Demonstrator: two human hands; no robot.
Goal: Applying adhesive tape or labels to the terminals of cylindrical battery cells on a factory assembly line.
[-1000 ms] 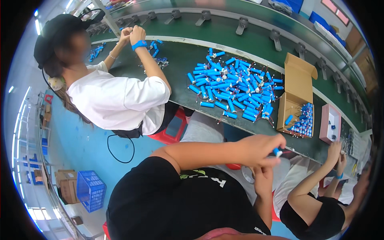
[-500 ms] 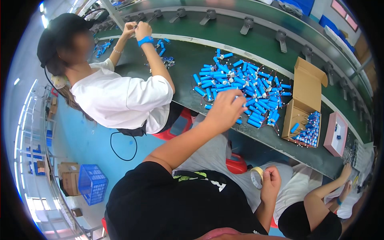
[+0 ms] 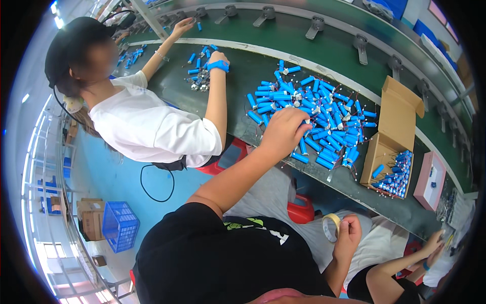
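A large heap of blue cylindrical battery cells with thin wires and whitish ends (image 3: 334, 119) lies on the dark bench. My left hand (image 3: 284, 133) is over the heap's near left side, fingers bent and drawn together. Whatever its fingertips hold, if anything, is hidden among the cells. Down by my lap, my right hand (image 3: 348, 237) is closed on a roll of yellowish tape (image 3: 331, 228); the ring sticks out to the left of the fingers.
Right of the heap stands an open cardboard box (image 3: 372, 161) holding upright cells, then a pink tray (image 3: 429, 200). A co-worker in white (image 3: 152, 126) works at left beside a smaller cell pile (image 3: 200, 76). Behind runs a green conveyor (image 3: 288, 38). Another person's arms (image 3: 405, 266) reach in at right.
My left hand has shifted slightly up and left over the heap; my right hand still holds the tape. The co-worker's hands have parted, one over the conveyor, one at the small pile.
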